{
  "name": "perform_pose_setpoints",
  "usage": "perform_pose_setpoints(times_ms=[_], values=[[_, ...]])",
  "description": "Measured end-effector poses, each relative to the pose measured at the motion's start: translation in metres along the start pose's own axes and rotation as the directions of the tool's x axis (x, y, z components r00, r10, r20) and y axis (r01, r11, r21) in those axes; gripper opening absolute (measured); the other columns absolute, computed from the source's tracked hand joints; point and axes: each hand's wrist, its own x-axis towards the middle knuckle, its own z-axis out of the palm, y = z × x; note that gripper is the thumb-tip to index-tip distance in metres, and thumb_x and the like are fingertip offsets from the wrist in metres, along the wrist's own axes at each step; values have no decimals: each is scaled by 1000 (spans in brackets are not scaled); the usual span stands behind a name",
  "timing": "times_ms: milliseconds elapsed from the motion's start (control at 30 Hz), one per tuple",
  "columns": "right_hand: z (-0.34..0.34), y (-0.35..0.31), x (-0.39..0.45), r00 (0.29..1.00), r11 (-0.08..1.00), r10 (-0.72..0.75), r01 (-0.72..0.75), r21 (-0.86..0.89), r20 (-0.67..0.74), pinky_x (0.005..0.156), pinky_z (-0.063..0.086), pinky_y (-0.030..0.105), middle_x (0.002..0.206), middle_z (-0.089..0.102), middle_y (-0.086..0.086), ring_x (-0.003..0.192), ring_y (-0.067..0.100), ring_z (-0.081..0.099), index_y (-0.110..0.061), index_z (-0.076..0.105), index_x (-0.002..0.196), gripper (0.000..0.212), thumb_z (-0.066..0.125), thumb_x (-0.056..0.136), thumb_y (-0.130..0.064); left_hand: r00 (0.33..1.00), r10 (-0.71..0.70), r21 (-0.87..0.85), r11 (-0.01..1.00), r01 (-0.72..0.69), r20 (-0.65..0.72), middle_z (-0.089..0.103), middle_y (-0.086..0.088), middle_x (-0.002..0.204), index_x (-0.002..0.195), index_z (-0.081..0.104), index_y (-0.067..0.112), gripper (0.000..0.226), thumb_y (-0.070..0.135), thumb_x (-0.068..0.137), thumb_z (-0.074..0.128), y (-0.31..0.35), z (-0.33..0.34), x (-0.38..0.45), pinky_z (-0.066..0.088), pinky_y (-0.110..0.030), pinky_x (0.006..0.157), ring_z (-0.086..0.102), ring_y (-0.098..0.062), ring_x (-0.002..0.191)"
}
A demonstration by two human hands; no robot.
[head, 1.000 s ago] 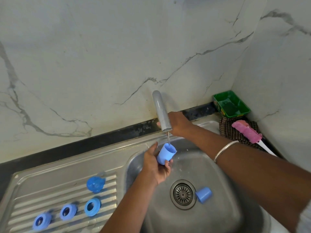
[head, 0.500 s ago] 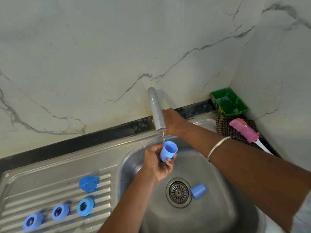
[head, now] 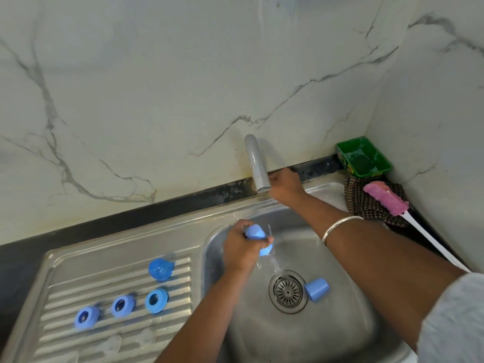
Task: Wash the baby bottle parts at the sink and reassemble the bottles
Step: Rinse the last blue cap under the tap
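My left hand [head: 239,247] grips a light blue bottle cap [head: 255,233] over the sink basin [head: 327,334], tipped mouth down so water spills out toward the drain [head: 287,291]. My right hand [head: 284,186] reaches behind the grey tap spout [head: 256,165]; its fingers are hidden there. A second blue cap [head: 317,289] lies on its side beside the drain. On the ribbed drainboard [head: 65,292] sit three blue screw rings [head: 156,300], [head: 122,305], [head: 86,317] and a blue domed cap [head: 160,269].
A green tray [head: 364,157] stands in the back right corner. In front of it a pink bottle brush [head: 385,198] with a white handle lies on a dark checked cloth [head: 366,203]. Marble walls close the back and right sides.
My left hand has turned the blue cap from upright under the tap to mouth down, emptying the water into the basin. The stream from the tap is no longer visible.
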Motion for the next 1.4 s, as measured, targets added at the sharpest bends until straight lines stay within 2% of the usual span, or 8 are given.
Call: perform_pose_setpoints(times_ms=[167,367,600,867,1000,1167,1267,1400], values=[[4,2,-39,995,990,35,-47,132,91,78,60,36,82,71,-2,79,25,73,-28,74,107,22,64,93,-42,991,137,86,987,-137,1,69,16,89,92,64,35,42,19,64,91,-26,-21,-29,44,-9,64,65,-6,82],[30,38,-142,950,958,93,-167,233,298,59,55,28,94,76,0,75,20,73,-22,70,111,28,74,88,-37,995,98,94,991,-98,3,66,19,79,94,59,30,44,27,64,91,-41,-31,-65,41,-5,57,60,8,68],[42,64,-226,936,969,20,-104,222,352,74,58,48,89,76,9,77,23,68,-22,75,99,20,81,81,-24,987,127,24,991,-130,98,74,10,87,100,71,24,38,12,66,85,-68,-23,-121,54,-18,71,69,-3,81],[44,91,-244,940,991,-38,80,-110,338,81,50,27,100,69,-5,97,17,65,-17,66,103,31,76,80,-34,961,54,185,977,-107,271,73,14,100,108,75,22,41,16,69,84,-84,-28,-148,49,-10,74,65,-4,77],[32,95,-238,948,926,-50,162,-341,313,80,46,28,106,68,2,102,25,64,-26,57,122,38,65,89,-41,995,-10,257,966,-17,102,71,7,94,99,74,15,20,16,79,77,-88,-31,-150,46,-10,77,67,-9,91],[21,78,-233,900,885,-415,433,-169,134,74,47,29,119,66,-2,97,23,64,-24,56,130,42,65,92,-39,993,48,208,978,-26,-104,71,14,83,92,75,23,12,15,86,67,-80,-43,-154,46,-11,78,65,-3,83],[20,80,-227,885,834,-345,441,-331,311,78,47,32,124,64,4,106,29,62,-22,52,134,43,62,94,-33,986,46,188,982,-15,-162,73,12,88,93,75,24,13,17,85,68,-78,-48,-157,48,-19,85,66,-6,88],[29,80,-226,890,875,-388,437,-207,239,76,44,32,116,65,4,104,29,62,-17,55,129,39,62,94,-33,985,39,183,983,-8,-166,74,9,91,96,74,23,16,14,86,65,-80,-51,-162,51,-26,89,68,-9,91]])
